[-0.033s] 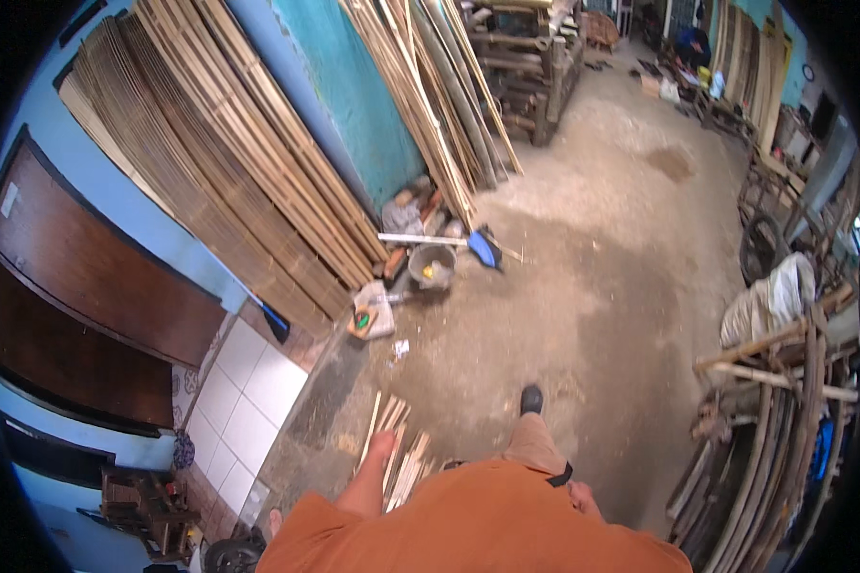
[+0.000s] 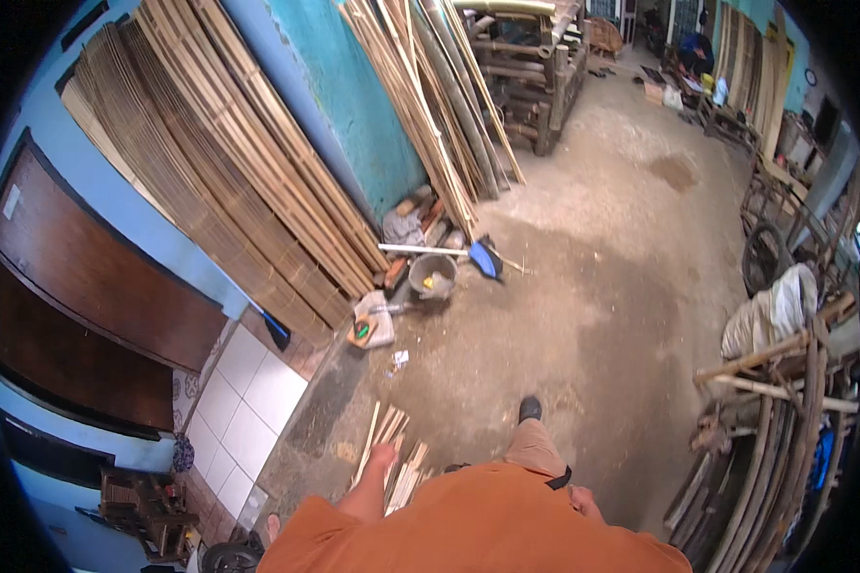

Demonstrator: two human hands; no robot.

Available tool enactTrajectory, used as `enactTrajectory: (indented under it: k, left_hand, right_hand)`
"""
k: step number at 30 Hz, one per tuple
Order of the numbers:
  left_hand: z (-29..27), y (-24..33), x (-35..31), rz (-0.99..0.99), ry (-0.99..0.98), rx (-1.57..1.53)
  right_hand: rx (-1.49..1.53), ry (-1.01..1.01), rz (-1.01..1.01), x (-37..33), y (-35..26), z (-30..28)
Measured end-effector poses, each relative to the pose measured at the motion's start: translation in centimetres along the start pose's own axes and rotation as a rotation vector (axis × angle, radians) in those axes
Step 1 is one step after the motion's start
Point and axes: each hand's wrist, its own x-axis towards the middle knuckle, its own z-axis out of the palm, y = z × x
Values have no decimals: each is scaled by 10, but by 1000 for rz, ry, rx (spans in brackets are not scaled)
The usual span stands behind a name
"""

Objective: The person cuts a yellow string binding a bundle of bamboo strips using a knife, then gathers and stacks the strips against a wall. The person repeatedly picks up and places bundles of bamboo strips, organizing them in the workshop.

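Note:
At my left side, my left hand (image 2: 384,455) hangs at the end of a bare forearm, over a group of pale split bamboo strips (image 2: 389,427). More bamboo strips (image 2: 409,472) show between that forearm and my orange shirt (image 2: 487,520). Its fingers are hidden, so whether they grip a strip or only hang above the strips is unclear. Beside my right hip is my right hand (image 2: 584,500), partly covered by the shirt and near a dark strap (image 2: 560,477). Nothing shows in it, and its fingers are too small to read. One dark shoe (image 2: 530,409) points forward on the floor.
Ahead to the left stand a grey bucket (image 2: 433,275), a blue dustpan (image 2: 485,258) and a pale sack (image 2: 374,320). Bamboo slats (image 2: 258,143) and poles (image 2: 430,115) lean on the wall. Stacked poles (image 2: 764,468) and a bicycle (image 2: 764,248) line the right; a person (image 2: 695,55) sits far back.
The view has tilted slightly, so the floor and the things on it sit a little lower. Both hands stay in nearly the same places beside my body.

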Motion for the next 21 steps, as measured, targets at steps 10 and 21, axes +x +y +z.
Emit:
enactTrajectory:
  k: [10, 21]
  left_hand:
    - [97, 215, 18, -219, -98, 98]
    - [60, 598, 307, 80, 33, -512]
  right_hand:
    - [92, 197, -563, 207, -420, -168]
    - [171, -258, -469, 241, -752, -78]
